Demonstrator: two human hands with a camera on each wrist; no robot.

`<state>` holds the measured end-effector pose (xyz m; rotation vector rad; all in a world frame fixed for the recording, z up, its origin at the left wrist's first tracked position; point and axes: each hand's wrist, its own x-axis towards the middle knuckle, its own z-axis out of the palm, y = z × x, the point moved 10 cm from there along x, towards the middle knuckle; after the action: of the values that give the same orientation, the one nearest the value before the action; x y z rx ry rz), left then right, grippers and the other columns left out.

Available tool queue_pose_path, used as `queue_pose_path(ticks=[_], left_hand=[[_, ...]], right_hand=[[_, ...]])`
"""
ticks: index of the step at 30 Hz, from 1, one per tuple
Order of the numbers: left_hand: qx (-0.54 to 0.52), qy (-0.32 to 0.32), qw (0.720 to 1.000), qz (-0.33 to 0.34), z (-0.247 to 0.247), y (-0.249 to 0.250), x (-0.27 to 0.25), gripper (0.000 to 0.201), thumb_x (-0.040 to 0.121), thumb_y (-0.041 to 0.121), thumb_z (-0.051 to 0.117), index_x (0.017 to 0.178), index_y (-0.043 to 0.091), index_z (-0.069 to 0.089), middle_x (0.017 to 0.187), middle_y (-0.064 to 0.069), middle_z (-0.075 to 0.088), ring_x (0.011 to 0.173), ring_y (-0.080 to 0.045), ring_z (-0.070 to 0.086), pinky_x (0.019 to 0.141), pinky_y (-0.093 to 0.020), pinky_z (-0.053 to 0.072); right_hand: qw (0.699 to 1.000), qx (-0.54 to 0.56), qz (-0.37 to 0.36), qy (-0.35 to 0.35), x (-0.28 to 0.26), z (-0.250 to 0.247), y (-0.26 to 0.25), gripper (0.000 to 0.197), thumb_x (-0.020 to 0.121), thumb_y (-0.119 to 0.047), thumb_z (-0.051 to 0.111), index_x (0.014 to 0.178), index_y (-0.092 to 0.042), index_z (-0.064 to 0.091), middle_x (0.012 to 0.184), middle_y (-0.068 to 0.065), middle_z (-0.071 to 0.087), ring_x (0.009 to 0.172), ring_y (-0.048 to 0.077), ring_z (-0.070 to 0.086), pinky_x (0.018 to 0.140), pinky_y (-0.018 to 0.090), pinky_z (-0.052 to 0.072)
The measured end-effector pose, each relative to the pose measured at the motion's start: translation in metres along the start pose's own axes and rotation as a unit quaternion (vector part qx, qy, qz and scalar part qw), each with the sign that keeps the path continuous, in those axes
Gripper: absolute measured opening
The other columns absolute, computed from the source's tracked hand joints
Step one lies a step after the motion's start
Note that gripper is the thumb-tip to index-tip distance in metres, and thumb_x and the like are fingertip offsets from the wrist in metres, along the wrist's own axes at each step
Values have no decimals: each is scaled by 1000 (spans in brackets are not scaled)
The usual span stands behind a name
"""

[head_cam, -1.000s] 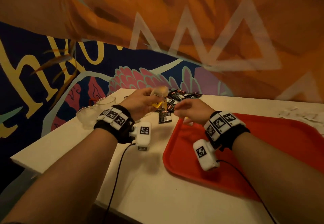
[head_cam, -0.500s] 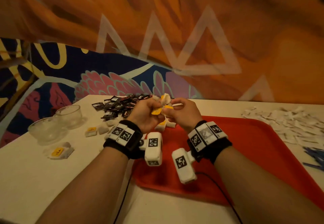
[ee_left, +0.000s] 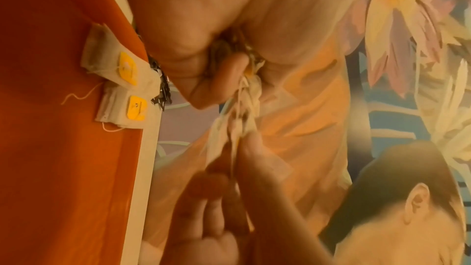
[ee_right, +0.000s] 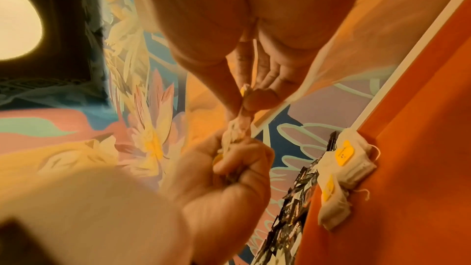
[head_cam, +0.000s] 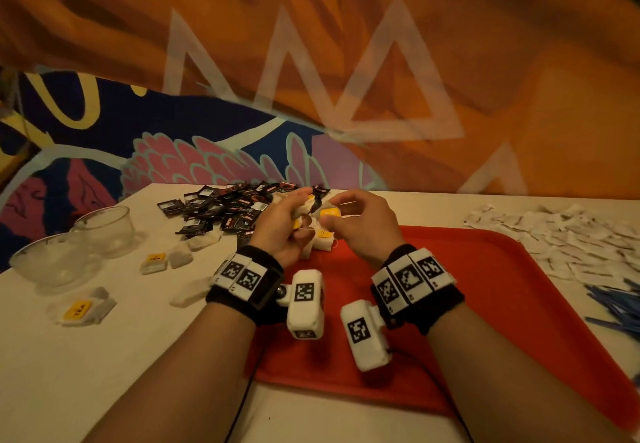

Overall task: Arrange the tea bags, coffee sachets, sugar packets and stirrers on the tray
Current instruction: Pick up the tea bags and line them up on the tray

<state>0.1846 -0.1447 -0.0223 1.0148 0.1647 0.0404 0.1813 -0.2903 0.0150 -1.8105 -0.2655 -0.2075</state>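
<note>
Head view: tea bags [head_cam: 313, 212] between both grips.

Head camera above, facing forward and down over the table [head_cam: 104, 356], wrist cameras close beneath each palm, facing fingertips, all sharing the tray's [head_cam: 485, 304] far-left corner

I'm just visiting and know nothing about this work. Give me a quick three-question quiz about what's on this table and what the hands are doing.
1. True or false: some tea bags already lie on the red tray.
2. What does the left hand grip? A) blue stirrers B) a bunch of tea bags C) a glass bowl
3. Fill in: the pile of black coffee sachets lies on the ____, off the tray.

Key
1. True; they sit at the tray's far left corner.
2. B; the right hand pinches one bag from that bunch.
3. Table.
</note>
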Motion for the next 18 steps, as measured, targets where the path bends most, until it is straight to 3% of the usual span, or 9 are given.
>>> queue_pose_path(ticks=[2, 4, 7, 10, 12, 14, 18], left_hand=[[-43, -9, 999, -19, -4, -2, -1, 11, 98, 10, 52, 100, 6, 62, 68, 0, 48, 44, -6, 37, 32, -15, 25], [-66, -18, 997, -33, -8, -4, -2, 16, 98, 16, 53, 86, 7, 59, 72, -1, 49, 45, -7, 40, 32, -15, 26], [-77, -31, 995, -60, -10, -11, -6, 40, 96, 43, 56, 76, 8, 55, 67, -3, 52, 51, -11, 46, 31, -15, 26], [-88, -32, 992, -85, -12, -19, -9, 68, 93, 70, 42, 69, 7, 53, 62, -5, 48, 51, -14, 46, 30, -17, 27], [-96, -23, 989, -107, -14, -25, -10, 60, 98, 61, 40, 71, 9, 50, 62, -5, 47, 49, -13, 46, 30, -16, 28], [-103, -10, 987, -125, -15, -30, -11, 36, 101, 37, 50, 78, 10, 48, 64, -6, 48, 52, -11, 47, 31, -15, 32], [-58, -15, 995, -81, -16, -23, -11, 5, 97, 6, 54, 101, 4, 55, 79, -10, 59, 60, -13, 58, 41, -15, 46]], right_hand=[[1000, 16, -1, -2, 1, -4, 2, 23, 74, -14, 83, 82, -32, 71, 91, 0, 75, 86, 18, 71, 81, 48, 59], [1000, 18, -12, -10, 1, -8, 0, 25, 77, -12, 79, 78, -36, 73, 92, -2, 75, 88, 16, 70, 82, 47, 59], [999, 28, -10, -23, 2, -15, -1, 30, 82, -6, 73, 83, -36, 76, 91, -2, 75, 84, 17, 68, 79, 38, 57], [998, 46, 11, -36, 3, -18, 2, 37, 81, 7, 68, 95, -26, 73, 85, 6, 72, 77, 23, 66, 78, 42, 57], [998, 50, 13, -39, 2, -20, 2, 35, 79, 10, 68, 94, -22, 70, 88, 7, 72, 82, 23, 69, 83, 46, 58], [999, 33, 0, -36, 1, -21, 0, 31, 78, 7, 72, 88, -23, 71, 94, 3, 73, 89, 22, 70, 86, 46, 58], [999, 7, -9, -44, 0, -20, -1, 27, 80, 5, 72, 88, -21, 75, 93, 5, 73, 75, 30, 72, 82, 48, 59]])
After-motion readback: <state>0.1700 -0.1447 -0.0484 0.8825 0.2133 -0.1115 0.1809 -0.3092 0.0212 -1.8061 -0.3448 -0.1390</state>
